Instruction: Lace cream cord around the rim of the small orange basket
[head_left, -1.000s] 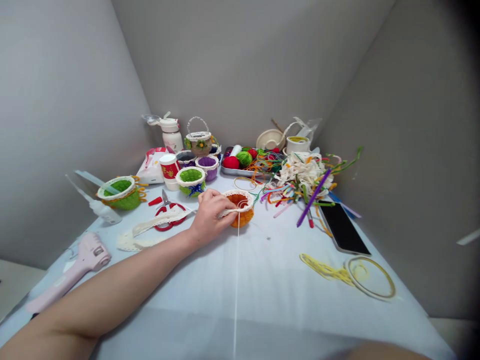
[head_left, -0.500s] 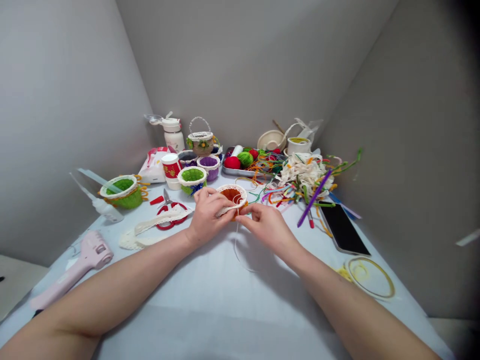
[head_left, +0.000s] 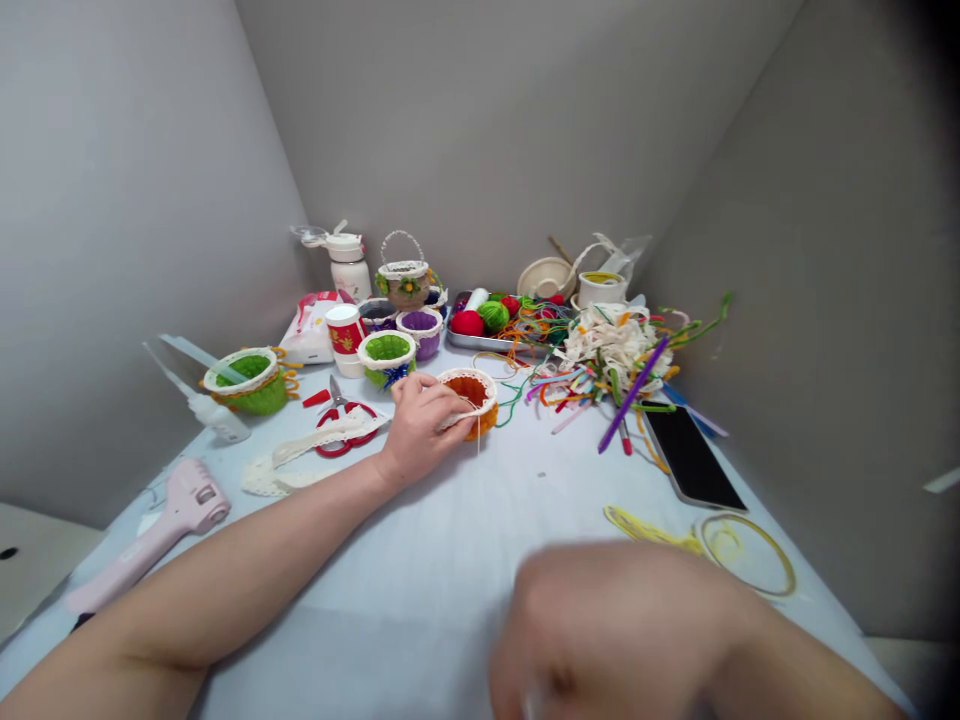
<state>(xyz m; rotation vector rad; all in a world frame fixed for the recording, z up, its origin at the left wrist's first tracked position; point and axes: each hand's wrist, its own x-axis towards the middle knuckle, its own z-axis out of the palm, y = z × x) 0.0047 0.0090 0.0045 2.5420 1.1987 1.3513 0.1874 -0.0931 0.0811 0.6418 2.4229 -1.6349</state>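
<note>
My left hand (head_left: 426, 425) is closed on the white lace rim of a small orange yarn basket (head_left: 484, 422), holding it upright on the table. A short piece of white thread (head_left: 479, 437) hangs from the rim beside my fingertips. Near the front edge, close to the camera, my right hand (head_left: 600, 620) is smeared by motion. Its fingers are curled together; a small pale glint shows at them, too blurred to name. Left of the basket lie red-handled scissors (head_left: 346, 430) under a strip of white lace (head_left: 289, 455).
A pink glue gun (head_left: 169, 525) and a glue bottle (head_left: 217, 417) lie at left. Small green baskets (head_left: 262, 395) and a paper cup (head_left: 346, 340) stand behind. A tray (head_left: 495, 343) holds yarn balls. Pipe cleaners (head_left: 637, 395), a phone (head_left: 694, 455) and a hoop (head_left: 784, 570) are at right.
My right hand has left the basket's rim and swung down toward the camera. The long loop of white thread below the basket no longer shows. My left hand stays on the basket.
</note>
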